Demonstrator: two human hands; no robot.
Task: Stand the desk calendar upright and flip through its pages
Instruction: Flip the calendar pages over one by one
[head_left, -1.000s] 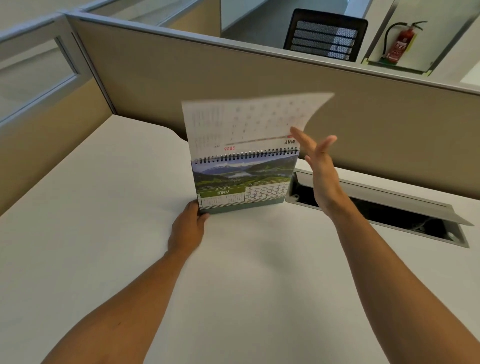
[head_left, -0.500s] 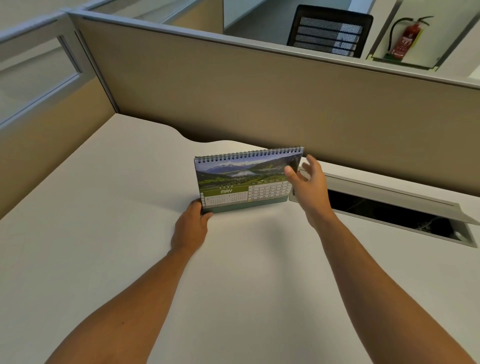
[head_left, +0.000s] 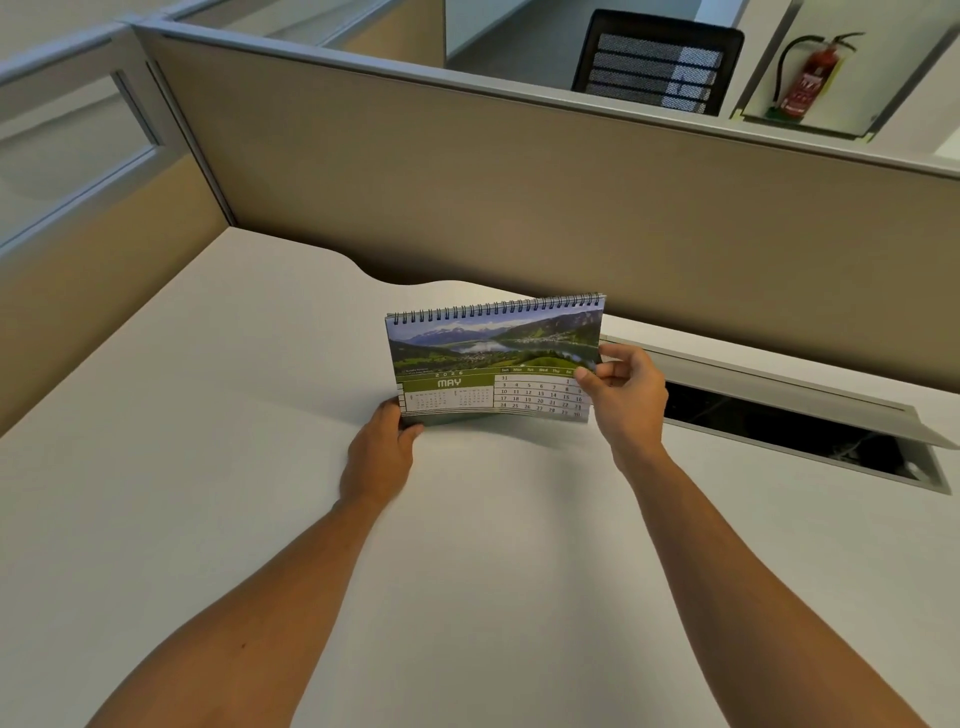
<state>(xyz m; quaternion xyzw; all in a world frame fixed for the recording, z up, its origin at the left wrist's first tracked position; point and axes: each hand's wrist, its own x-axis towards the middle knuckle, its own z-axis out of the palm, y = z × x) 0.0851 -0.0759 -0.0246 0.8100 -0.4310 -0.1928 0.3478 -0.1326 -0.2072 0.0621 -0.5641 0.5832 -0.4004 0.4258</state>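
Observation:
A spiral-bound desk calendar (head_left: 483, 358) stands upright near the back of the white desk (head_left: 208, 467). It shows a mountain lake photo over a green MAY grid. My left hand (head_left: 382, 452) grips its lower left corner at the base. My right hand (head_left: 626, 397) pinches the right edge of the front page between thumb and fingers, and that page's lower right corner is lifted slightly off the stand.
A beige partition (head_left: 519, 208) runs right behind the calendar. An open cable tray (head_left: 789, 431) with a raised flap is sunk into the desk at the right. Beyond the partition are a black mesh chair (head_left: 657, 62) and a red fire extinguisher (head_left: 808, 78).
The page that was up in the air has gone over the back of the spiral. My right hand came down and took the right edge of the MAY page. My left hand stayed at the base.

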